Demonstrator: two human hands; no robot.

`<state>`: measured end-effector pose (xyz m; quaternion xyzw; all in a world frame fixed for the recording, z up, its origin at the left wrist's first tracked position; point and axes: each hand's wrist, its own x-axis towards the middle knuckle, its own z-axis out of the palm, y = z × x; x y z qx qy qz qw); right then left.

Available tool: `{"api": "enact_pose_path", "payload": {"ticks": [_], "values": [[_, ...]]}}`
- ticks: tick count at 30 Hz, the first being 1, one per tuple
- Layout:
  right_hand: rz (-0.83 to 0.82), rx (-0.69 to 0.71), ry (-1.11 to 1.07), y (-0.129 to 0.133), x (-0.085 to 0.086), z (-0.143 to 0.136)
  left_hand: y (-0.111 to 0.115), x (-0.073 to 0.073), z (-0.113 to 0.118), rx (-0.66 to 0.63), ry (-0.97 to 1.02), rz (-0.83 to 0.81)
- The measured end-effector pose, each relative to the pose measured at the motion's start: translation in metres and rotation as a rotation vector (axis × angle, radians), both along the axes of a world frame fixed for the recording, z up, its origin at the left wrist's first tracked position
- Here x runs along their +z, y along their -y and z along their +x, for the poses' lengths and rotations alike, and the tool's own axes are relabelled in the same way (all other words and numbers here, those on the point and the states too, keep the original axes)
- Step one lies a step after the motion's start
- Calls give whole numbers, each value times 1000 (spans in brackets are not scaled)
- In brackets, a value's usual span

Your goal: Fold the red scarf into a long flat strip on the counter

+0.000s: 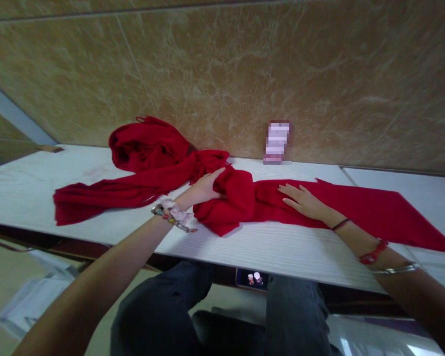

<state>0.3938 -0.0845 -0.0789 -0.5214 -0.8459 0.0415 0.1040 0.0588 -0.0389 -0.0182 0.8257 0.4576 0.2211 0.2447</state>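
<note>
A long red cloth (371, 210) stretches across the right half of the white table, its far right end tapering to a point. Its left end is bunched into a folded heap. At this heap's left side is my left hand (207, 188), thumb and fingers apart around the fabric, some fingertips hidden by it. My right hand (304, 201) lies flat on the cloth with its fingers spread. Further left, a bundled red fringed cloth (148, 148) sits by the wall, and a gathered red strip (100, 198) extends toward the left.
A phone-like object (277, 141), blurred out, leans against the tiled wall (215, 74) behind the white table (126, 225). Below the table's front edge, a dark phone (252, 279) shows near my knees. A pale box-like object (37, 296) is at lower left.
</note>
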Motion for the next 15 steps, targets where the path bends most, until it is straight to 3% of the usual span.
{"api": "enact_pose_path", "payload": {"ticks": [3,6,9,12,15], "values": [[-6,9,7,1,-1,14,-2,2,0,70,28,-58],[-28,23,9,3,0,24,-9,22,-22,232,103,-141],[-48,22,7,7,1,32,-18,59,-63,507,38,15],[-55,12,6,9,2,37,-30,95,-109,692,-120,127],[-65,12,5,9,2,40,-40,105,-141,769,-367,306]]}}
